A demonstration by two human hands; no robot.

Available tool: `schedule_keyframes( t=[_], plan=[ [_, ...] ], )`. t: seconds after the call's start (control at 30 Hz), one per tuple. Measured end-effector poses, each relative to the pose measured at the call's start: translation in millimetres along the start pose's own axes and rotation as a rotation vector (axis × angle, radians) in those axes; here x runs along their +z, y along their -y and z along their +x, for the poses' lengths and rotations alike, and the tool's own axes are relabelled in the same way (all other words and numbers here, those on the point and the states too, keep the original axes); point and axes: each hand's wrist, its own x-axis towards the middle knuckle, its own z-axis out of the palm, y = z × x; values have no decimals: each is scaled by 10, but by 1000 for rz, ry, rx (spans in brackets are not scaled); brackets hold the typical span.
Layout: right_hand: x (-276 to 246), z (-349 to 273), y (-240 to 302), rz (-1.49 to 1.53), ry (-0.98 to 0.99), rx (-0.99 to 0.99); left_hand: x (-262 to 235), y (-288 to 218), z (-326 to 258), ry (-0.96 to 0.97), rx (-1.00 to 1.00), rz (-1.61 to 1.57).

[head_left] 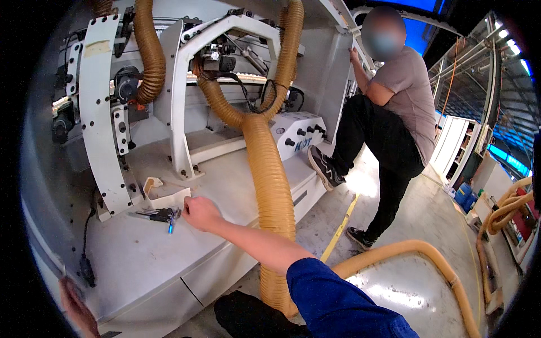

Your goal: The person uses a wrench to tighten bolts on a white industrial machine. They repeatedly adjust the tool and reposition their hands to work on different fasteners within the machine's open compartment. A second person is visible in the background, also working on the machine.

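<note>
Right hand: the right hand (200, 213) reaches out over the grey machine surface (146, 253), forearm coming from the lower right in a blue sleeve; the grip looks loosely curled, and I cannot tell whether it is pinching anything
Hex key set: the hex key set (159, 214), dark with one blue key, lies flat on the surface just to the left of the right hand's fingertips, close to touching
Left hand: the left hand (79, 308) shows only as a sliver at the lower left edge of the view; its grip cannot be told
Behind the keys: a pale wooden block (152, 184) stands just beyond the set, beside the foot of the white arched bracket (104, 118)
Right of the hand: a thick tan ribbed hose (272, 186) runs down across the surface edge toward the floor, near the forearm
Open room: the surface is bare in front of the keys, toward the near edge that slopes off to the lower right
Nearby: another person (394, 112) stands well apart at the right, one shoe (326, 167) up on the machine's far edge
</note>
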Motion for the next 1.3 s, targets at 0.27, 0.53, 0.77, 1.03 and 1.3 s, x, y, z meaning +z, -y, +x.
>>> schedule_keyframes(
  t=[0.27,0.53,0.77,1.03,1.3],
  plan=[
    [-67,-74,6,8,-32,38,138,-1267,100,397,-33,55],
    [-81,-32,19,-26,1,38,129,-1254,81,319,-2,63],
    [-94,-40,15,-37,1,37,70,-1456,77,261,-29,49],
    [-113,-55,37,-39,1,50,81,-1337,61,302,-10,62],
    [-113,-41,41,-31,23,50,34,-1441,91,292,-44,75]
  ],
)
